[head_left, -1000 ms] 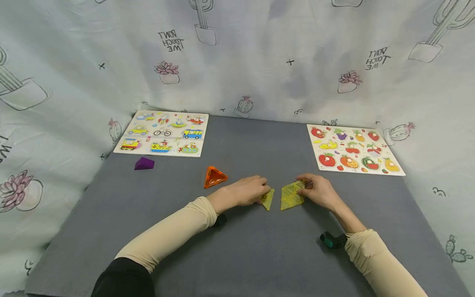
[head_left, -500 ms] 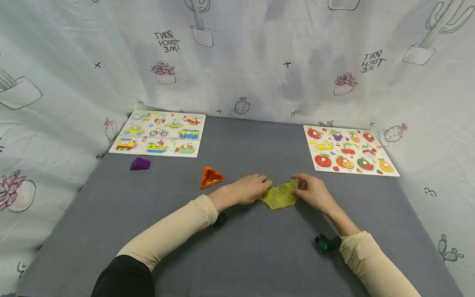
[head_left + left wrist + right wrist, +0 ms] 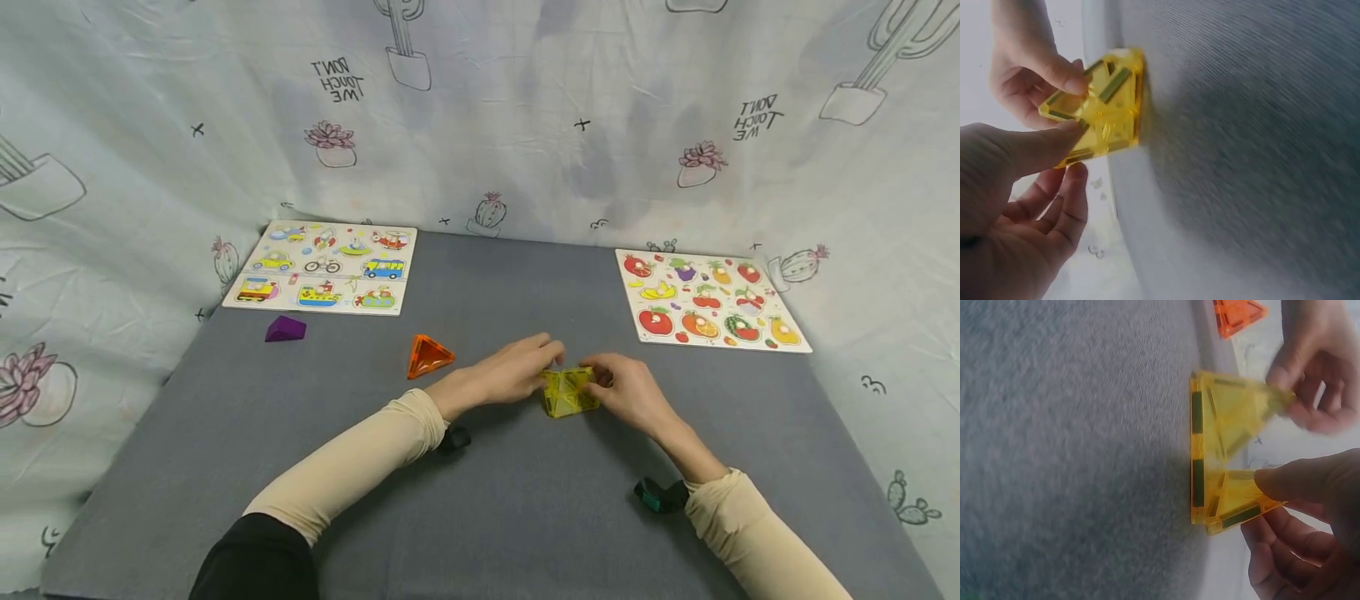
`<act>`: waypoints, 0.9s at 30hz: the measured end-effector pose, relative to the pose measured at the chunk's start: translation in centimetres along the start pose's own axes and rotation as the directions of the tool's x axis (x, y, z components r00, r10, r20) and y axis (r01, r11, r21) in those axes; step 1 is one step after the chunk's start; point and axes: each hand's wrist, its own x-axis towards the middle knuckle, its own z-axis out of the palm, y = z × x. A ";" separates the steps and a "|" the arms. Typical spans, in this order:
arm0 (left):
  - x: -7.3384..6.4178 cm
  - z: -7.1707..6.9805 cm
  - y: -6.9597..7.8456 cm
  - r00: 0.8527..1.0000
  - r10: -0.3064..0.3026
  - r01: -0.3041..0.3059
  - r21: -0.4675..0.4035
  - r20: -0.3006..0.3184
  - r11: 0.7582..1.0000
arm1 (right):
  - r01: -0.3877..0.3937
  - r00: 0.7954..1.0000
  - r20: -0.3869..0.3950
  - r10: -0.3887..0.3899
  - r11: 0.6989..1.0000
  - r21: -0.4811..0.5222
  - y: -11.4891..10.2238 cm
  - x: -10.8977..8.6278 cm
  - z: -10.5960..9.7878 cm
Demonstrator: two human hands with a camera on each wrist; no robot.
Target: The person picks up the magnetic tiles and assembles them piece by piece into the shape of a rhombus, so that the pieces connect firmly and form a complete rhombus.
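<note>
Several yellow see-through magnetic tiles (image 3: pixel 568 393) meet edge to edge between the two hands, low over the grey table. In the wrist views they form a folded shape with dark strips along the edges. My left hand (image 3: pixel 519 369) pinches a triangular tile (image 3: pixel 1235 409) by its tip, with thumb and fingers. My right hand (image 3: pixel 632 393) pinches the other side of the yellow shape, thumb on the near face (image 3: pixel 1241 490). To the left lies an orange triangular piece (image 3: pixel 429 357) with raised sides, apart from both hands.
A purple angular block (image 3: pixel 286 329) lies at the left, before a puzzle board of vehicles (image 3: pixel 318 268). A puzzle board of fruits (image 3: pixel 712 300) lies at the back right. Dark wrist devices (image 3: pixel 662 495) hang below the wrists. A patterned curtain (image 3: pixel 525 100) encloses the grey table (image 3: pixel 480 517).
The separate yellow pieces have come together at their edges. Then the joined tiles were folded into a narrower, raised shape, and the left hand moved slightly right and up.
</note>
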 end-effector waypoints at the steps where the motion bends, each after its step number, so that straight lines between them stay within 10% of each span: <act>1: 0.2 0.0 0.2 1.000 0.011 -0.011 -0.004 -0.014 1.000 | 0.011 1.000 -0.003 -0.011 1.000 -0.003 -0.2 0.0 0.0; 12: -0.4 -1.4 0.4 0.994 0.046 -0.042 0.046 -0.095 0.998 | 0.093 0.995 0.026 -0.092 0.995 -0.021 -0.6 -0.5 -0.3; 19: -6.5 -5.0 -4.2 0.935 -0.092 0.171 0.208 -0.342 0.963 | 0.301 0.953 0.025 -0.303 0.951 0.069 -0.3 0.3 -0.8; 23: -9.8 -6.0 -6.4 0.914 -0.255 0.313 0.147 -0.317 0.938 | 0.342 0.939 0.018 -0.345 0.936 0.083 0.0 0.6 -0.8; 27: -11.5 -5.9 -7.5 0.924 -0.294 0.320 0.071 -0.245 0.945 | 0.276 0.961 0.000 -0.277 0.956 0.104 0.0 0.4 -0.5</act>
